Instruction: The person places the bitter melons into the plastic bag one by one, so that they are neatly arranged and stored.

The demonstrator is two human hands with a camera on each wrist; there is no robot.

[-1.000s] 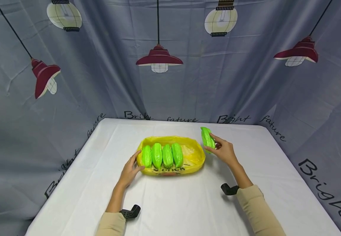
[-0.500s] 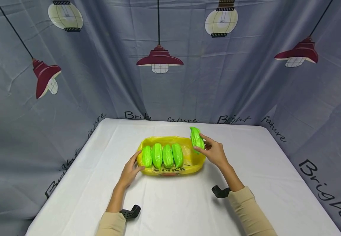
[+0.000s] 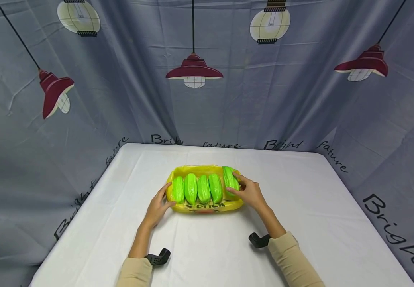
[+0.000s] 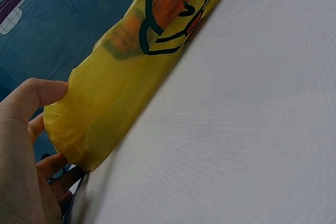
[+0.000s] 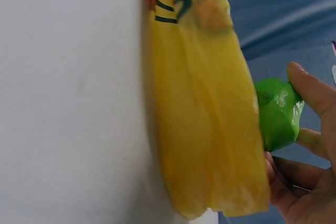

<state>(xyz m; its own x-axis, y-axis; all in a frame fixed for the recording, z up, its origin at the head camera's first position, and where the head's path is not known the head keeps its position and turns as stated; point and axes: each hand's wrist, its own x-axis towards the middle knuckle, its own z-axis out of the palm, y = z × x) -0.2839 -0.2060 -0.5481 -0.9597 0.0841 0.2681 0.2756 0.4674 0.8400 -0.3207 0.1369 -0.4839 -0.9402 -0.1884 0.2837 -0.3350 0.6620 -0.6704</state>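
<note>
A yellow plastic bag (image 3: pixel 197 208), spread open in an oval with printed lettering on its near side, lies on the white table. Several bright green, ribbed, elongated fruits sit side by side inside it, such as the one at the left (image 3: pixel 178 190). My left hand (image 3: pixel 156 209) holds the bag's left end, thumb at the rim and fingers around the end. At the right end, my right hand (image 3: pixel 250 194) grips another green ribbed fruit (image 3: pixel 230 177) between thumb and fingers, tilted inside the rim. In the right wrist view, the bag's wall hides part of this fruit (image 5: pixel 278 114).
A white cloth (image 3: pixel 207 251) covers the table. Behind it hangs a grey-blue curtain (image 3: pixel 120 99) printed with lamps and words. Each wrist wears a black camera, the left one (image 3: pixel 159 257) and the right one (image 3: pixel 259 240).
My right hand has brought the green ribbed fruit leftward from beyond the bag's right end and lowered it into the bag beside the others. My left hand has stayed in place.
</note>
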